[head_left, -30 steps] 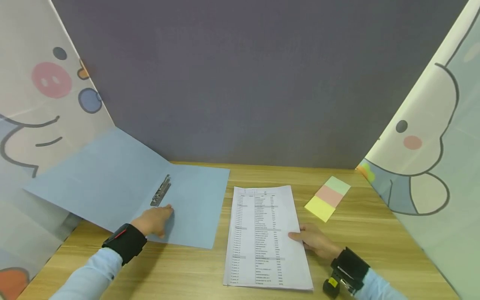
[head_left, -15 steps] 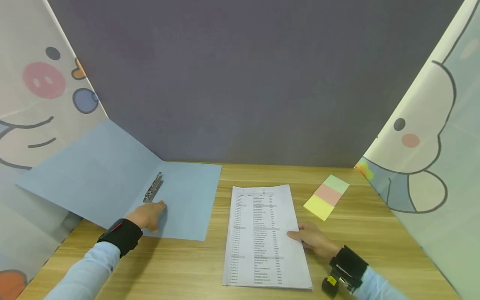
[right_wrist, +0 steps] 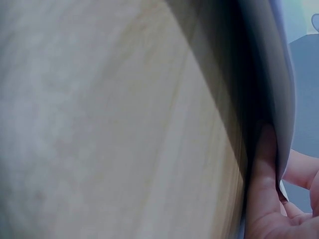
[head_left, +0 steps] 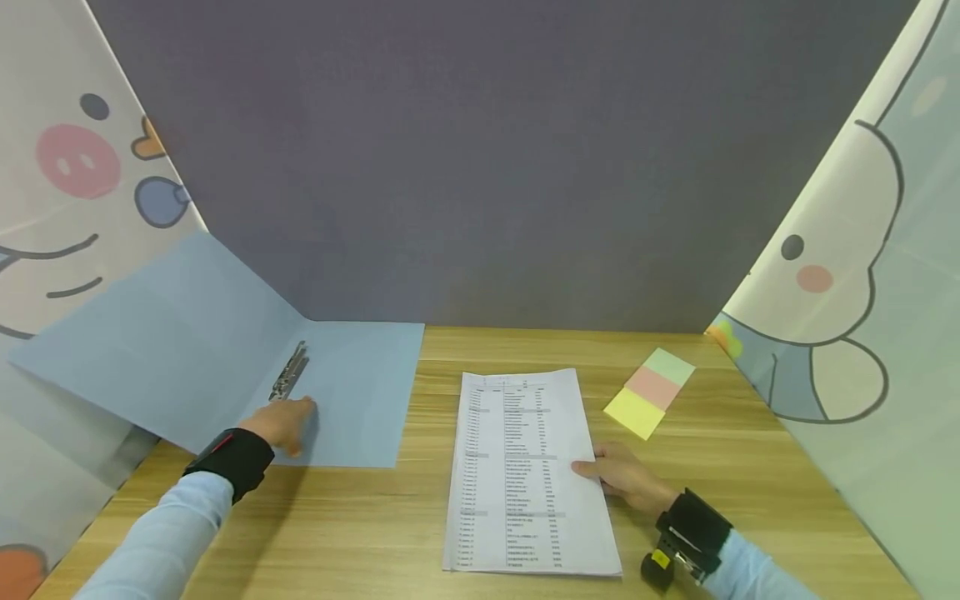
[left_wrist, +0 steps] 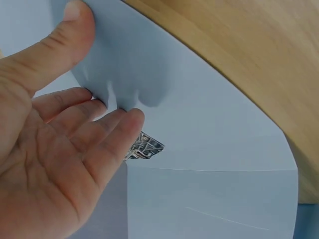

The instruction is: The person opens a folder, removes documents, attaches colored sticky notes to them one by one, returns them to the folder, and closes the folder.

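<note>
Left hand (head_left: 281,423) rests flat on the right leaf of the open blue folder (head_left: 352,392), fingers straight and relaxed, tips just below the metal clip (head_left: 288,372) at the fold. In the left wrist view the fingers (left_wrist: 107,134) lie spread on the blue sheet with the clip's end showing just past them; nothing is gripped.

The folder sits at about 10 o'clock on the table (head_left: 360,533). Its right leaf lies flat on the wood. Its left leaf tilts up toward the cartoon-printed panel (head_left: 67,192) at 9 o'clock.

Right hand (head_left: 622,479) holds the right edge of the printed paper stack (head_left: 525,467), thumb on top near the edge, fingers curled beneath. In the right wrist view one finger (right_wrist: 264,169) presses under the lifted edge of the sheets, with wood grain beside it. The stack lies at the middle of the table, long side running toward 12 o'clock, well apart from the folder, a strip of bare wood between them.

Sticky notes (head_left: 648,392) in green, pink and yellow lie at 2 o'clock, near the stack's upper right corner but not touching it. A grey partition (head_left: 487,167) closes off 12 o'clock. Black bands are on both wrists.
</note>
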A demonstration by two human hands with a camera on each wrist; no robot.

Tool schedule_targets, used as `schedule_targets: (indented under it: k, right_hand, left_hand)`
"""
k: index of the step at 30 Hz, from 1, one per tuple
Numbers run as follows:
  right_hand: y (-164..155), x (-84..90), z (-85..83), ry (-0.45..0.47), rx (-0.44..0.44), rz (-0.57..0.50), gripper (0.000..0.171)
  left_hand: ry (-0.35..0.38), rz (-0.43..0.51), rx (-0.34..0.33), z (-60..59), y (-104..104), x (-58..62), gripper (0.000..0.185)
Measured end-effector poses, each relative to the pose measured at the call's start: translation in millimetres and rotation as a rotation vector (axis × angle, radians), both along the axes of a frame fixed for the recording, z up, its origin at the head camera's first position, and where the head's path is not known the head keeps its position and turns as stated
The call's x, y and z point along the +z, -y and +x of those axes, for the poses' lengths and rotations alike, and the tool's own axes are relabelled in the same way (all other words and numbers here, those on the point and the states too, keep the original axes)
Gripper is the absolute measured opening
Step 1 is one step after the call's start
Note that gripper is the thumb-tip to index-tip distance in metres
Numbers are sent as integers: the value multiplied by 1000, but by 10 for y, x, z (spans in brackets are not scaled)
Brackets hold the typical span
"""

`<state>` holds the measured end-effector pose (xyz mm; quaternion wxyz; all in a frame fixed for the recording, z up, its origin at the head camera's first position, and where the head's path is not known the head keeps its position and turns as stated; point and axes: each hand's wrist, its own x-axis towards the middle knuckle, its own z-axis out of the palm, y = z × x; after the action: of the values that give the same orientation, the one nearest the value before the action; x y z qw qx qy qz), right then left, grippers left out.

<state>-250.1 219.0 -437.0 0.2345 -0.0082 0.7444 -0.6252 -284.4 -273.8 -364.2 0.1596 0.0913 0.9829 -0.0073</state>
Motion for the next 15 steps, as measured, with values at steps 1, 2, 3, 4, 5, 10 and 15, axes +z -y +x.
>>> schedule_targets:
  k: [1,2,3,4,5,10,15]
  right_hand:
    - [0,-2,-2,0,-3,1,41]
    - [1,-4,-4,1,-5,2,40]
    - [1,-3,-5,-1,-4,4,41]
    - [3,-1,-7,0,-5,6,41]
    - [5,-2,-11,-1,-6,7,41]
    - [5,-5,-29,0,-2,-8,41]
    - [0,-9,-39,-10,17,-29,43]
  left_hand:
    - [1,1,2,-8,18,-2,78]
    - [3,3,3,-17,38,-3,79]
    - [4,2,5,-25,57,-4,79]
    - [6,1,6,-34,75,-2,79]
    - [8,2,7,-42,92,-2,79]
    - [17,9,14,-71,155,-2,81]
    - [31,22,8,-94,183,2,79]
